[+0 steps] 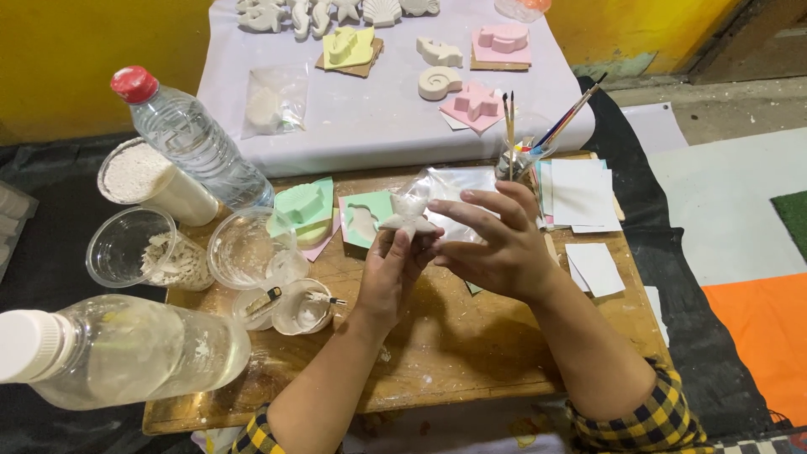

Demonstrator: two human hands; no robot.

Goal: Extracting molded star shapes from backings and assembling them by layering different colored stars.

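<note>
Wooden desk [437, 336] against yellow wall; left hand [388, 277] grip closed on white plaster starfish [406, 219] above desk centre; right hand [496, 240] grip open, fingertips beside starfish; green mould [304, 206] near.

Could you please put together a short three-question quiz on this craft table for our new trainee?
1. True or false: both hands are on the white plaster starfish.
2. Which stands nearest the left hand? A) the small white cup with a stick in it B) the jar of paintbrushes C) the white shell cast
3. Fill in: the bottle with the red cap stands behind a tub of white ____.

Key
1. True: the left hand grips it from below, and the right hand has its fingers at the starfish's right side.
2. A
3. powder
</note>
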